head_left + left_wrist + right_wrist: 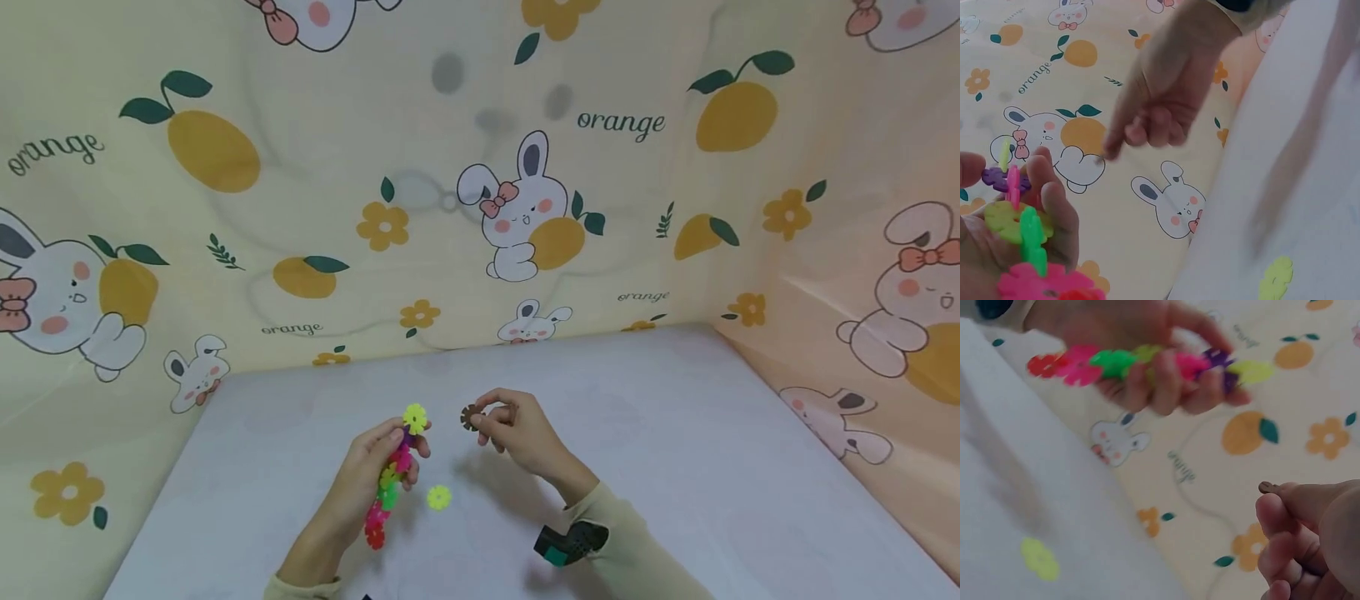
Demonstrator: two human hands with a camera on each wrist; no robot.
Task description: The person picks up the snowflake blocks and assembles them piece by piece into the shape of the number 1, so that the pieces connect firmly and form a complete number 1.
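My left hand (367, 467) holds a chain of interlocked plastic snowflake discs (387, 493), its fingers curled round the middle. From the near end the chain runs red, pink, green, yellow-green, pink and purple, with a yellow disc (415, 419) at the far tip. To the right and a little farther off, my right hand (521, 429) pinches a single brown disc (470, 417) between thumb and fingers. In the right wrist view just the edge of that brown disc (1266, 487) shows. Both hands are above the table, and the two sets of pieces are apart.
A loose yellow disc (439, 497) lies on the white tabletop (660, 433) between the forearms. A cloth printed with rabbits and oranges (450, 275) walls the table at the back and sides. A black device (573, 542) is strapped at the right wrist.
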